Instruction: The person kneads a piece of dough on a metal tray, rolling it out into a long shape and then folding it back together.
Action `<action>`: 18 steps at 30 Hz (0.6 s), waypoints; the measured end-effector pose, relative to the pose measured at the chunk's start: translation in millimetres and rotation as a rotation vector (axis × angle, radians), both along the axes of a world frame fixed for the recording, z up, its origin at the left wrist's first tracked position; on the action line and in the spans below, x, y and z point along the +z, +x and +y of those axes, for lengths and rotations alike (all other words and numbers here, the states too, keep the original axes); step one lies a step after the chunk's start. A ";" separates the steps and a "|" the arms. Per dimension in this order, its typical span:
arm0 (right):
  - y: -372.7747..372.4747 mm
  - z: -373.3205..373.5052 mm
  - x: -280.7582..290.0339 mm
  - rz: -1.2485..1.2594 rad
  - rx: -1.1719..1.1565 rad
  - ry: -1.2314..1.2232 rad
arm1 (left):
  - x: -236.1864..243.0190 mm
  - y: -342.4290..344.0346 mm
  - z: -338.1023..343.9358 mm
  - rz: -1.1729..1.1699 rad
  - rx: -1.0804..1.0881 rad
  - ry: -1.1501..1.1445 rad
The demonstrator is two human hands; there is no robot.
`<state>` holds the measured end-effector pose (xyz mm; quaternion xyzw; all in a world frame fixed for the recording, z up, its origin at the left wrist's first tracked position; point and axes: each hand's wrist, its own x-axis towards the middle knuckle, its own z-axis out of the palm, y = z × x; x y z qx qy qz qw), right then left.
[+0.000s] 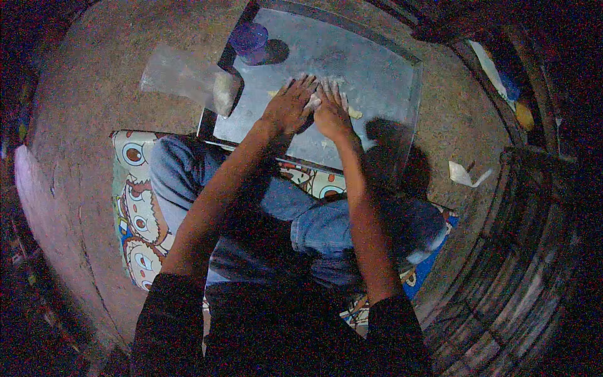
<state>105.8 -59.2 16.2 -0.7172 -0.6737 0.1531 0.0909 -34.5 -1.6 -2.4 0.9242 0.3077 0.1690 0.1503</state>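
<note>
A: On the earthen floor [94, 94], in front of the crossed legs in blue jeans [314, 226], lies a flat grey metal sheet [377, 75]. Why so close?

B: I judge it sits within easy reach, so both forearms can lean weight onto it. The person sits on a patterned mat with cartoon owls [135, 207], and the sheet's near edge touches the mat.

A: And the hands?

B: The left hand [290, 105] and right hand [331, 112] lie side by side near the sheet's middle, palms down, fingers spread flat and wide, gripping nothing. They press on something pale yellow, a soft dough-like piece [355, 114], of which only scraps show beside the right hand; most is hidden beneath.

A: Anything else about?

B: A round blue lidded container [249, 38] stands at the sheet's far left corner. A clear plastic bag with a pale lump inside [188, 78] rests across the left edge. A scrap of white paper [465, 174] lies on the floor, well apart to the right.
</note>
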 end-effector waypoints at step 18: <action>23.2 17.1 -10.3 -0.223 -0.189 0.252 | -12.3 36.7 36.4 0.210 0.222 0.142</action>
